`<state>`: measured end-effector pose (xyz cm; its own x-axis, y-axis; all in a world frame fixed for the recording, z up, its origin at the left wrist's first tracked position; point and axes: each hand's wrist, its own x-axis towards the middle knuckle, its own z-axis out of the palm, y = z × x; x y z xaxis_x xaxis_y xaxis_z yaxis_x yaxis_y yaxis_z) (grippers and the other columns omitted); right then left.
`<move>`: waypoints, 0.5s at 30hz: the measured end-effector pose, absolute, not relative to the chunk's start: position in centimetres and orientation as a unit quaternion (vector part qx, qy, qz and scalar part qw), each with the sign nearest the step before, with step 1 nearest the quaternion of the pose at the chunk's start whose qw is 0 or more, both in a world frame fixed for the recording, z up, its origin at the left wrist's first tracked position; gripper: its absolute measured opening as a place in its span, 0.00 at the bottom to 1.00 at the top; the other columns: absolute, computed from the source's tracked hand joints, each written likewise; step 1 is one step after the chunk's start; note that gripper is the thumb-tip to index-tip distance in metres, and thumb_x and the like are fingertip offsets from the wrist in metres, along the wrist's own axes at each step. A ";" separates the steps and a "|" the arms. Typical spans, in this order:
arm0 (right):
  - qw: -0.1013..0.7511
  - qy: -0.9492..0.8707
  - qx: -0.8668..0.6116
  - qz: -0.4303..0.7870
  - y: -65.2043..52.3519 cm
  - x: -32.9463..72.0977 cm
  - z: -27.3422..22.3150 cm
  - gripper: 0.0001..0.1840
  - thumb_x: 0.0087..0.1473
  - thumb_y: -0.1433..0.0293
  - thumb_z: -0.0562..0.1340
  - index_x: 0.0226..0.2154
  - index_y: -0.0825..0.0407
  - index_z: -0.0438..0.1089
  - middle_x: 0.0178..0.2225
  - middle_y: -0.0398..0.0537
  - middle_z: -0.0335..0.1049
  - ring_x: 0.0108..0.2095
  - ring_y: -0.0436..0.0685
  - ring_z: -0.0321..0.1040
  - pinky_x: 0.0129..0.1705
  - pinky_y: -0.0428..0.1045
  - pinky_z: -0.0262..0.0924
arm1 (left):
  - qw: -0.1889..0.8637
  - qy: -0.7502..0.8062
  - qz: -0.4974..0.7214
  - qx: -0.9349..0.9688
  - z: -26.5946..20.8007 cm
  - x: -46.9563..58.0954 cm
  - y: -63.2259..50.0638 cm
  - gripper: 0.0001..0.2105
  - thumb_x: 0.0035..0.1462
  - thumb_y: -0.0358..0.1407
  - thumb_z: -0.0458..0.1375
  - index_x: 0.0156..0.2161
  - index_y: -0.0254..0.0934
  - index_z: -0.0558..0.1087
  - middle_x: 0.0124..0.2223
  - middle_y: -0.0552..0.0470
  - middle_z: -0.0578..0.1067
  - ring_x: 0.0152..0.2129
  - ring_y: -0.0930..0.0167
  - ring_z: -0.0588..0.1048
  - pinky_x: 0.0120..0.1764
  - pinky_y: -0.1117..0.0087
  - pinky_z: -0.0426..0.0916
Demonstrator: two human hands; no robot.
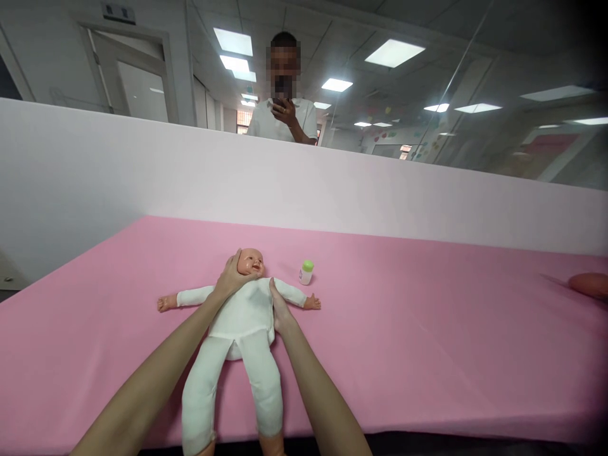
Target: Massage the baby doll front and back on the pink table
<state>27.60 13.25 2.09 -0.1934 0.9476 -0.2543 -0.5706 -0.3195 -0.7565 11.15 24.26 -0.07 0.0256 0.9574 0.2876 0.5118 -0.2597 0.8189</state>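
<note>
A baby doll (242, 313) in white cloth lies face up on the pink table cover, its arms spread and its legs toward me. My left hand (232, 277) is closed around the side of its head and neck, with the thumb across by the chin and the other fingers partly hidden. Along the doll's side, under its arm, my right hand (281, 311) grips the torso, thumb up near the shoulder and fingers tucked out of sight. A small bottle (306, 273) with a green cap stands just beyond the doll's arm, touched by neither hand.
The pink cover (418, 342) spreads far to the right, up to a low white wall (304, 183) at the back. A rounded skin-toned object (589, 285) is cut off at the right edge. Above the wall, glass shows a person (285, 114) holding a phone.
</note>
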 end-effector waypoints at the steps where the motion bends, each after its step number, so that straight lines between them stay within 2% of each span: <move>1: 0.526 -0.261 -0.370 0.720 13.4 27.4 2.1 0.33 0.61 0.45 0.63 0.43 0.61 0.76 0.37 0.57 0.80 0.45 0.62 0.80 0.48 0.51 0.72 | 0.263 0.548 0.437 0.663 -0.2 11.1 24.4 0.56 0.49 0.59 0.69 0.76 0.44 0.49 0.74 0.39 0.58 0.68 0.52 0.62 0.65 0.57 0.59; 4: 0.554 -0.274 -0.394 0.680 13.8 26.9 2.1 0.28 0.57 0.48 0.69 0.43 0.58 0.75 0.36 0.53 0.80 0.43 0.61 0.80 0.45 0.52 0.73 | 0.273 0.538 0.464 0.648 -0.6 10.9 24.9 0.54 0.49 0.56 0.71 0.75 0.41 0.52 0.73 0.39 0.60 0.68 0.53 0.62 0.65 0.59 0.58; 8: 0.578 -0.308 -0.451 0.607 13.7 26.5 2.7 0.26 0.58 0.51 0.68 0.46 0.56 0.73 0.38 0.50 0.80 0.43 0.60 0.80 0.44 0.52 0.72 | 0.309 0.525 0.504 0.612 -0.5 10.8 24.9 0.53 0.48 0.53 0.72 0.73 0.37 0.55 0.72 0.38 0.61 0.69 0.54 0.61 0.66 0.60 0.58; 15: 0.587 -0.420 -0.434 0.538 12.6 25.9 7.8 0.28 0.58 0.52 0.66 0.52 0.55 0.72 0.46 0.55 0.80 0.49 0.64 0.78 0.48 0.54 0.71 | 0.422 0.499 0.577 0.490 3.1 11.3 23.0 0.48 0.54 0.53 0.69 0.73 0.38 0.55 0.74 0.40 0.59 0.68 0.56 0.63 0.64 0.62 0.63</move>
<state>25.88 12.59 7.81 0.0671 0.9974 0.0255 -0.2672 0.0426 -0.9627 11.27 22.95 3.11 -0.1639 0.9759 0.1442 0.0022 -0.1458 0.9893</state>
